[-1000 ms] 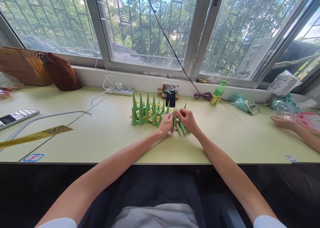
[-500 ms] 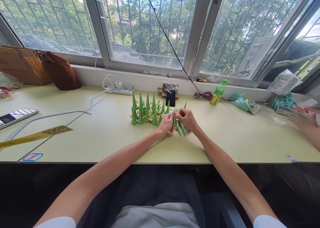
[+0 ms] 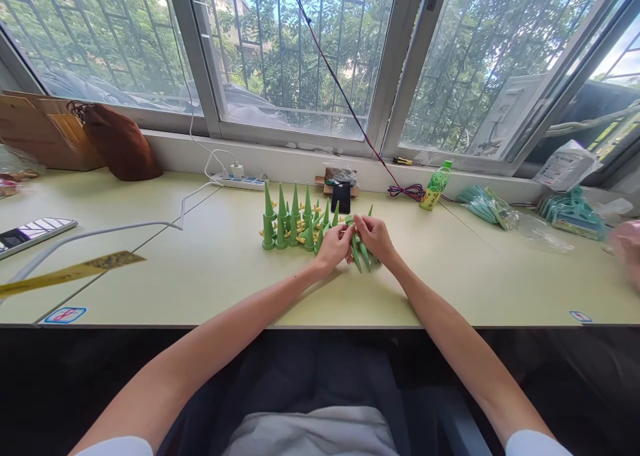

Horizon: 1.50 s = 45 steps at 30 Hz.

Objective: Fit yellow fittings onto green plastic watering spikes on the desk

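My left hand (image 3: 336,246) is closed around a green cone-shaped plastic piece (image 3: 349,221), whose wide end shows between the two hands. Right against it, my right hand (image 3: 376,237) pinches at that wide end; whatever its fingertips hold is hidden. Below the hands, loose green cones (image 3: 366,257) lie with their tips toward me. To the left stand several upright green cones (image 3: 269,233) in rows, with small yellow pegs (image 3: 301,239) sticking out of their sides.
Behind the cones lies a black phone (image 3: 341,197). A green drink bottle (image 3: 437,185) and bagged teal items (image 3: 483,204) stand farther right. A white cable (image 3: 115,229) and yellow strip (image 3: 95,266) cross the left side. A blurred co-worker's hand (image 3: 628,246) is at the right edge.
The green cone between my hands has turned, and its tip no longer shows clearly. My right fingers have shifted slightly left. The co-worker's hand has moved toward the right edge.
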Each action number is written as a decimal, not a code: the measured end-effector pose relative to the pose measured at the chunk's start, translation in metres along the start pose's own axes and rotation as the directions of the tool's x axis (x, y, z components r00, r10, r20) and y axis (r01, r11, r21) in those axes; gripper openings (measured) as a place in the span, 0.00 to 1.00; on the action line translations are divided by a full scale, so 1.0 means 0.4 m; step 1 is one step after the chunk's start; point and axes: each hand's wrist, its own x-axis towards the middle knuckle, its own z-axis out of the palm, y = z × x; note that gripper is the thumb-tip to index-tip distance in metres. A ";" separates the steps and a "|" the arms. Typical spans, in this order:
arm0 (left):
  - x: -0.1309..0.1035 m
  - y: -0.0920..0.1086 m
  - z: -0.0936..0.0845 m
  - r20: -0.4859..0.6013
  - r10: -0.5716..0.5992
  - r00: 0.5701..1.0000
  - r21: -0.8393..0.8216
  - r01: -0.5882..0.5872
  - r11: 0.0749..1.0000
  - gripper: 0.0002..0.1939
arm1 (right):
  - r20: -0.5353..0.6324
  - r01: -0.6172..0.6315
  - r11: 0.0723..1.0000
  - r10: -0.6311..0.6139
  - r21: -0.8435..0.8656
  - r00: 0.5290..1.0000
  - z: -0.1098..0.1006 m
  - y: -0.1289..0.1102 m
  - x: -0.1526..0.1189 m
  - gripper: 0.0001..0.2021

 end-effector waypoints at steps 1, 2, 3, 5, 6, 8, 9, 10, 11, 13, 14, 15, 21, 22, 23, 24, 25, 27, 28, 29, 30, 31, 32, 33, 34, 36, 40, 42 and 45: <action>0.000 0.001 0.000 0.006 0.002 1.000 0.019 -0.002 1.000 0.15 | -0.025 -0.010 1.000 0.009 -0.013 1.000 0.000 0.001 0.001 0.30; -0.001 0.002 0.000 0.013 0.002 1.000 0.041 -0.003 0.999 0.13 | -0.055 -0.026 0.999 0.025 -0.025 0.998 -0.001 0.002 0.003 0.31; -0.002 0.002 0.000 0.021 0.003 1.000 0.064 -0.004 0.998 0.11 | -0.086 -0.048 0.998 0.045 -0.037 0.995 -0.002 0.003 0.004 0.32; -0.005 0.002 -0.001 0.034 0.011 0.999 0.119 -0.015 0.993 0.08 | -0.151 -0.088 0.994 0.077 -0.067 0.986 -0.004 0.006 0.008 0.34; -0.007 0.002 -0.001 0.036 0.020 0.999 0.152 -0.025 0.988 0.09 | -0.181 -0.099 0.991 0.083 -0.085 0.980 -0.006 0.007 0.009 0.34; -0.012 0.001 -0.001 0.035 0.047 0.998 0.226 -0.054 0.973 0.12 | -0.234 -0.107 0.987 0.077 -0.118 0.969 -0.010 0.008 0.012 0.34; -0.015 0.001 -0.001 0.039 0.062 0.997 0.261 -0.071 0.963 0.14 | -0.253 -0.108 0.986 0.072 -0.130 0.965 -0.012 0.008 0.013 0.34; -0.018 0.002 -0.001 0.047 0.077 0.996 0.291 -0.087 0.953 0.15 | -0.269 -0.109 0.984 0.068 -0.140 0.961 -0.014 0.008 0.013 0.34; -0.020 0.002 0.000 0.058 0.090 0.994 0.316 -0.103 0.943 0.16 | -0.278 -0.109 0.983 0.065 -0.146 0.958 -0.016 0.008 0.014 0.34; -0.023 0.004 -0.001 0.071 0.111 0.991 0.370 -0.130 0.920 0.19 | -0.284 -0.109 0.982 0.061 -0.154 0.957 -0.017 0.009 0.014 0.34; -0.023 0.005 -0.001 0.071 0.119 0.990 0.404 -0.138 0.904 0.20 | -0.284 -0.108 0.982 0.060 -0.158 0.957 -0.017 0.010 0.014 0.34; -0.023 0.005 -0.002 0.072 0.130 0.989 0.445 -0.149 0.883 0.22 | -0.283 -0.107 0.981 0.058 -0.161 0.957 -0.016 0.011 0.014 0.34; -0.019 0.005 -0.012 0.143 0.211 0.967 0.653 -0.252 0.714 0.26 | -0.287 -0.093 0.980 0.040 -0.173 0.957 -0.014 0.023 0.017 0.33; -0.021 0.009 -0.015 0.153 0.213 0.965 0.673 -0.259 0.693 0.27 | -0.287 -0.092 0.980 0.039 -0.174 0.957 -0.013 0.024 0.017 0.33; -0.023 0.015 -0.018 0.161 0.211 0.964 0.697 -0.263 0.667 0.28 | -0.285 -0.092 0.980 0.039 -0.175 0.958 -0.013 0.024 0.018 0.33; -0.025 0.022 -0.021 0.164 0.202 0.966 0.723 -0.257 0.641 0.30 | -0.281 -0.092 0.980 0.039 -0.177 0.959 -0.012 0.024 0.018 0.33; -0.027 0.031 -0.024 0.164 0.191 0.968 0.754 -0.248 0.609 0.31 | -0.276 -0.090 0.979 0.037 -0.181 0.960 -0.011 0.024 0.018 0.33; -0.031 0.048 -0.031 0.173 0.143 0.974 0.825 -0.223 0.520 0.30 | -0.264 -0.079 0.978 0.026 -0.194 0.964 -0.010 0.023 0.018 0.33; -0.032 0.056 -0.034 0.172 0.106 0.979 0.859 -0.202 0.471 0.29 | -0.257 -0.071 0.977 0.018 -0.199 0.966 -0.009 0.022 0.017 0.32; -0.033 0.061 -0.036 0.165 0.078 0.983 0.887 -0.183 0.425 0.29 | -0.250 -0.062 0.977 0.009 -0.202 0.968 -0.008 0.021 0.017 0.32; -0.033 0.065 -0.037 0.156 0.051 0.986 0.914 -0.164 0.372 0.27 | -0.242 -0.053 0.978 0.003 -0.203 0.970 -0.008 0.019 0.016 0.32; -0.033 0.067 -0.037 0.149 0.021 0.989 0.934 -0.148 0.325 0.26 | -0.231 -0.045 0.978 -0.003 -0.202 0.973 -0.007 0.018 0.016 0.32; -0.033 0.068 -0.038 0.148 -0.007 0.989 0.949 -0.140 0.283 0.24 | -0.219 -0.037 0.979 -0.008 -0.200 0.976 -0.007 0.016 0.015 0.32; -0.033 0.067 -0.037 0.150 -0.034 0.988 0.959 -0.137 0.249 0.22 | -0.206 -0.030 0.980 -0.011 -0.198 0.978 -0.006 0.014 0.014 0.31; -0.033 0.066 -0.037 0.155 -0.057 0.986 0.964 -0.138 0.225 0.20 | -0.194 -0.025 0.980 -0.014 -0.196 0.981 -0.006 0.012 0.014 0.31; -0.033 0.063 -0.036 0.163 -0.087 0.983 0.969 -0.143 0.200 0.18 | -0.169 -0.015 0.981 -0.019 -0.195 0.985 -0.006 0.008 0.013 0.30; -0.031 0.062 -0.035 0.149 -0.100 0.984 0.975 -0.129 0.183 0.20 | -0.100 0.031 0.979 -0.052 -0.203 0.994 -0.004 0.009 0.012 0.28; -0.030 0.063 -0.034 0.140 -0.082 0.987 0.974 -0.122 0.191 0.19 | -0.073 0.057 0.973 -0.075 -0.222 0.995 -0.002 0.012 0.011 0.26; -0.025 0.063 -0.033 0.123 0.008 0.992 0.961 -0.121 0.247 0.17 | -0.038 0.088 0.965 -0.101 -0.249 0.994 0.000 0.015 0.009 0.24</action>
